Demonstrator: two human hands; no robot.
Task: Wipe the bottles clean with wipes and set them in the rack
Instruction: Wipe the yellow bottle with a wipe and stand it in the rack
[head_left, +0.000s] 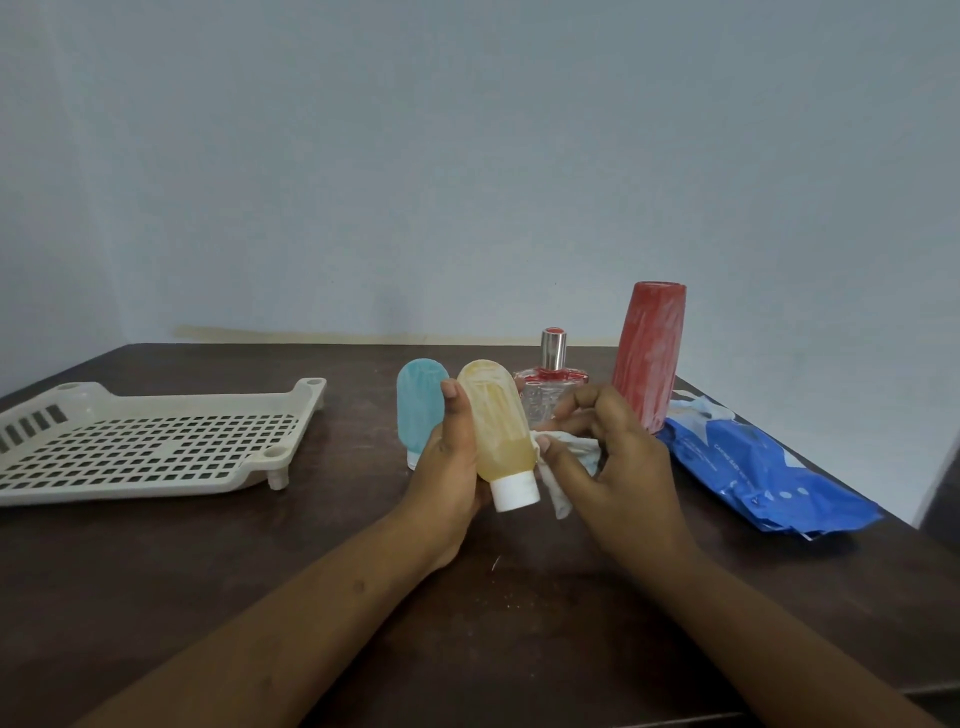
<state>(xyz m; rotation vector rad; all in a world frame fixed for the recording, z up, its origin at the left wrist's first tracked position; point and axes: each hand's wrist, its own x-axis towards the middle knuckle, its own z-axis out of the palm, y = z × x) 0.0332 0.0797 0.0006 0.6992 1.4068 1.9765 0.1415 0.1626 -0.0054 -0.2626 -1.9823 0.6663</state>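
L hand (453, 457) is gripping the yellow bottle (497, 426) mid-body, cap down, R hand (605, 447) pinching the wipe (563, 470) vs its side; prob light, squashy, slick w/ smears, so holding round the body is looking safest.

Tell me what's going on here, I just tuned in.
The left hand holds the yellow bottle cap-down above the table, and the right hand pinches a wipe against its side. The blue bottle, glass bottle and red bottle stand behind, looking smeared. No bottle is in the rack yet. The wipes pack lies at right.
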